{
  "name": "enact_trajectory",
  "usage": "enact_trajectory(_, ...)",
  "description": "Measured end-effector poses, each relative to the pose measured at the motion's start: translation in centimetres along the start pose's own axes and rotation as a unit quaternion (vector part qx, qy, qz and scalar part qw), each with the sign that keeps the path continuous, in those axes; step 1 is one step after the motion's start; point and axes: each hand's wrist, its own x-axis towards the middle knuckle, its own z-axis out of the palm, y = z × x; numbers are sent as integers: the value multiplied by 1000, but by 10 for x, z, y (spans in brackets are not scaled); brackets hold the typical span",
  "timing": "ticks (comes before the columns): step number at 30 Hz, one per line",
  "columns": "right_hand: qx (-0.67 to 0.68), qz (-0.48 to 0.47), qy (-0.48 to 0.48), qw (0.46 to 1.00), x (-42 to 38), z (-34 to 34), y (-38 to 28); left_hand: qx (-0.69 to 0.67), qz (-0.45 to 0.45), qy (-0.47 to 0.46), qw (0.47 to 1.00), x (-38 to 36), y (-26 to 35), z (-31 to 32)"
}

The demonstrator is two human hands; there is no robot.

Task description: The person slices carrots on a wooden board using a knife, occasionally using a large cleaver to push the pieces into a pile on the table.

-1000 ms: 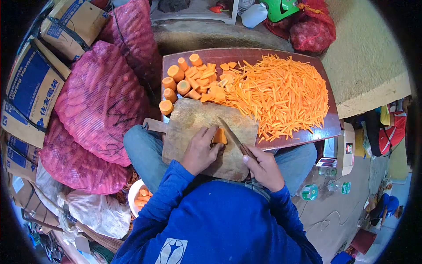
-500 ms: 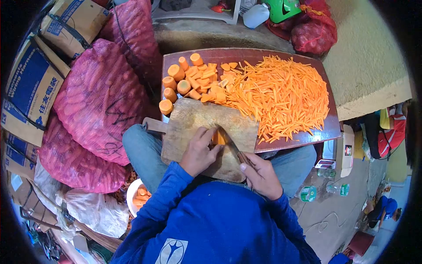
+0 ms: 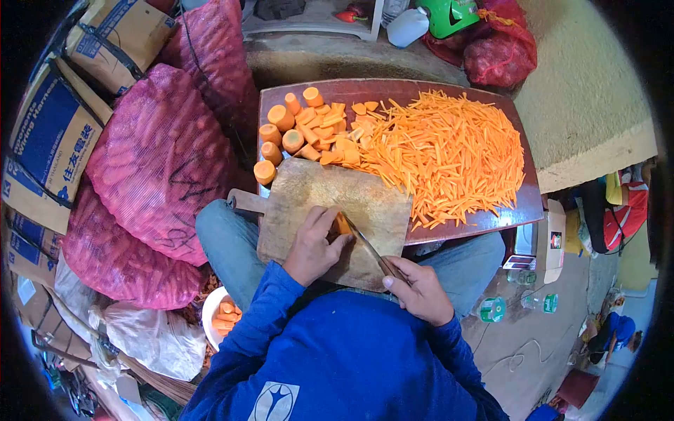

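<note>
On a worn wooden cutting board (image 3: 298, 184), my left hand (image 3: 316, 245) is closed on a carrot piece (image 3: 342, 224), fingertips curled at its left side. My right hand (image 3: 419, 288) grips the handle of a knife (image 3: 368, 245). Its blade slants up and left and meets the carrot's right side. Above the board lie several short carrot chunks (image 3: 281, 117) and flat carrot slices (image 3: 326, 125). A large heap of carrot strips (image 3: 456, 158) spreads over the right part of the dark red table (image 3: 530, 189).
Pink mesh sacks (image 3: 161, 158) and cardboard boxes (image 3: 53, 133) crowd the left. A white bucket (image 3: 210, 319) holding carrot pieces stands by my left leg. Plastic bottles (image 3: 491, 309) lie on the floor at right, with another person (image 3: 614, 333) farther off. A low wall (image 3: 590, 105) rises at right.
The knife and my right hand have shifted slightly down and right. The carrot piece sits a little farther left, and my left hand has moved slightly left with it.
</note>
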Motion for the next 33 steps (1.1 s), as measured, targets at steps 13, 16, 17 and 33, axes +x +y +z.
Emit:
enact_trajectory(13,-50,-50,83,994,-1,-7,3,24,46,12,999,-6,-9,10)
enact_trajectory(16,-62,-52,85,993,0,-6,4,21,49,-28,998,-6,-14,3)
enact_trajectory(17,-62,-60,84,993,1,-6,3,21,39,-41,998,-5,-14,0)
enact_trajectory(33,-16,26,43,999,7,-3,-6,166,105,-82,977,27,-8,-30)
